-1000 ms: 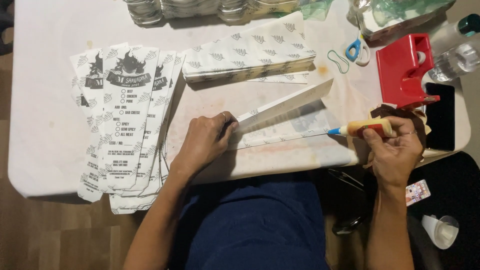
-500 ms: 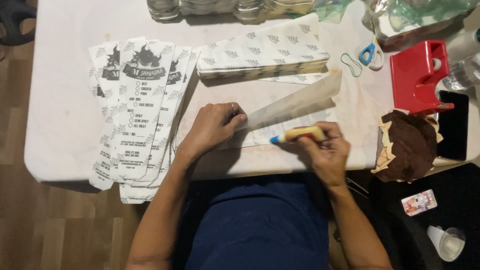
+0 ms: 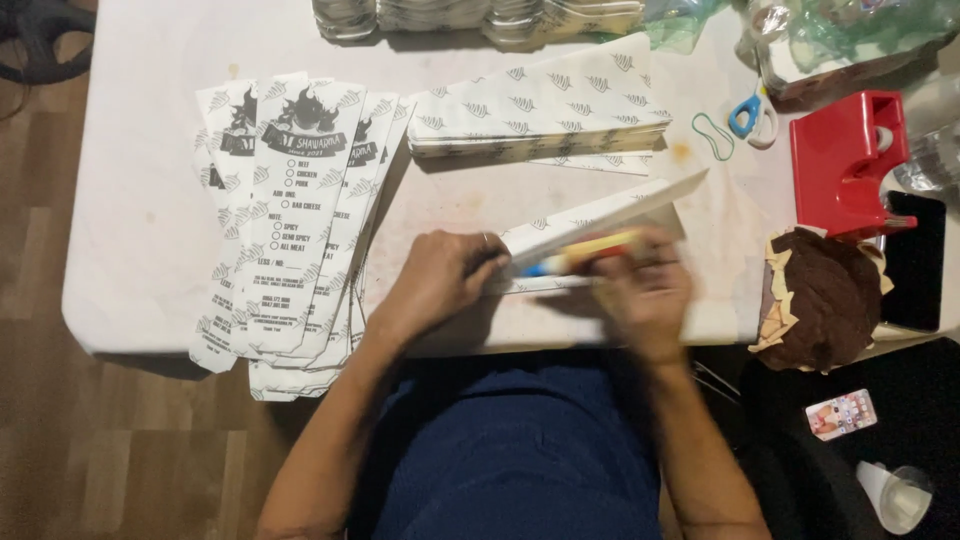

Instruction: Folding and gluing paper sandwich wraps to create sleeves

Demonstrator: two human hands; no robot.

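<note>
Scissors (image 3: pixel 748 113), tape dispenser (image 3: pixel 845 165) beside hands (image 3: pixel 440 285)

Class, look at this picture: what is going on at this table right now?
A person seated at a white table is working on a folded paper sleeve. The left hand presses its near end down, while the right hand, blurred with motion, holds a yellow stick-shaped tool with a blue tip along the paper's edge. Printed paper sleeves lie fanned out to the left, and a neat stack sits behind.
</note>
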